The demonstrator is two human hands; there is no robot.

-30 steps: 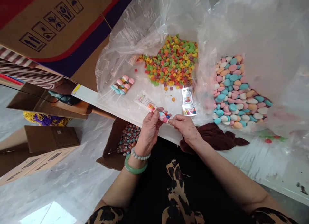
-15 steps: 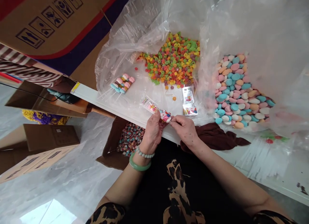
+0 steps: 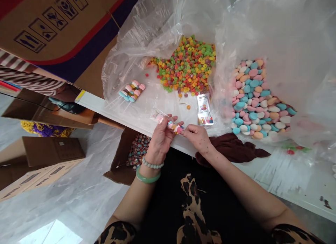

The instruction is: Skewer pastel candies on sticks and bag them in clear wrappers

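Over the table's front edge, my two hands share a clear printed candy wrapper [image 3: 172,126] with pink, white and blue candy showing through. My left hand [image 3: 159,139], wearing a bead bracelet and a green bangle, holds the wrapper between thumb and fingers, palm partly up. At the wrapper's right end, my right hand [image 3: 196,137] pinches it with thumb and forefinger. A stack of flat printed wrappers [image 3: 205,110] lies just beyond my right hand. Farther left are several candy skewers [image 3: 132,91] on white sticks, side by side.
Ring gummies [image 3: 190,67] lie heaped on clear plastic at the back. Pastel oval candies [image 3: 253,97] fill plastic at right, near white sticks [image 3: 282,172]. A brown cloth [image 3: 233,148] lies at the table edge. Below left, an open carton [image 3: 118,167] holds wrapped candy.
My left hand has shifted left and its fingers have opened out somewhat along the wrapper. My right hand keeps its pinch at the wrapper's end. The view has shifted slightly.
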